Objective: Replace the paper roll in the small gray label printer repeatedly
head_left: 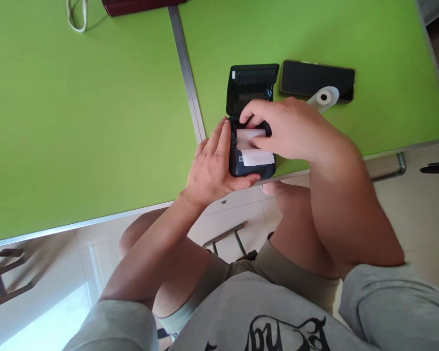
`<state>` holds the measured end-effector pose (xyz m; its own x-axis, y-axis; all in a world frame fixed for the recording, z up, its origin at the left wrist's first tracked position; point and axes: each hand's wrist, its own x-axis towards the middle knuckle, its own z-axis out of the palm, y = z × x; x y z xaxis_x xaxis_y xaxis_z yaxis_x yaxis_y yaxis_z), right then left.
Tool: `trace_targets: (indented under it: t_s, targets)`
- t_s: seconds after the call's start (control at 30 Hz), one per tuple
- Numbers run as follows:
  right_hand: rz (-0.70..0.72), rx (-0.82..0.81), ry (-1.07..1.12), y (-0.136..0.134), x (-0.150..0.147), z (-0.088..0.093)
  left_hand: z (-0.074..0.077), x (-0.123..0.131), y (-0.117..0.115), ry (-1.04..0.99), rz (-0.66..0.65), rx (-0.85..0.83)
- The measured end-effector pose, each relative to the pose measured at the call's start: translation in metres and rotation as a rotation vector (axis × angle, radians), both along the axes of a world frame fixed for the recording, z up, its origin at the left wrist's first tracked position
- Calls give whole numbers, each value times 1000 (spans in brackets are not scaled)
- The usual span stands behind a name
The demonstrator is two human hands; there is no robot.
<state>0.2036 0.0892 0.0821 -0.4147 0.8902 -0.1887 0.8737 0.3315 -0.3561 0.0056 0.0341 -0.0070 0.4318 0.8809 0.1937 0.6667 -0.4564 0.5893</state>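
Note:
A small dark portable printer (251,165) sits at the near edge of the green table (95,122), its lid (251,85) flipped open away from me. My left hand (212,168) wraps around the printer's left side and front, thumb under its near edge. My right hand (281,127) reaches over from the right, fingers curled and pressing on the white paper roll (251,139) inside the printer's bay. A strip of white paper (258,157) lies across the printer's front.
A black phone (314,78) lies face up just right of the lid, with a second white paper roll (324,97) in front of it. A dark red object (131,6) and a white cord (75,17) lie at the far edge. A metal seam (186,73) divides two tabletops.

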Motion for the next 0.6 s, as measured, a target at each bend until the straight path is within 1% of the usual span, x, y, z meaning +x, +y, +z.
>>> trace_targets:
  t_s: [0.07, 0.13, 0.2, 0.3, 0.37, 0.43, 0.47, 0.53, 0.6]
  targets:
    - [-19, -34, 115, -1, 5, 2, 0, 0, 0, -14, -2, 11]
    - [-61, -81, 294, -2, 12, 3, 0, 0, -1, -32, 0, 20]
    - [-157, -79, 612, -4, 22, 1, 1, 1, -1, -43, 2, 22]
    - [-320, -74, 1144, -9, 37, -9, 1, 1, -1, -40, 4, 23]
    - [-352, -167, 1354, -14, 43, -17, 0, 1, -1, -36, 1, 35]
    - [-400, -268, 1478, -18, 43, -25, 0, 1, -1, -32, 0, 48]
    - [-450, -280, 1511, -19, 41, -29, -1, 1, -1, -30, -1, 51]
    - [-568, -226, 1486, -20, 32, -36, -1, 1, -1, -29, -2, 48]
    - [-643, -118, 1400, -19, 23, -43, -1, 1, -1, -27, -1, 41]
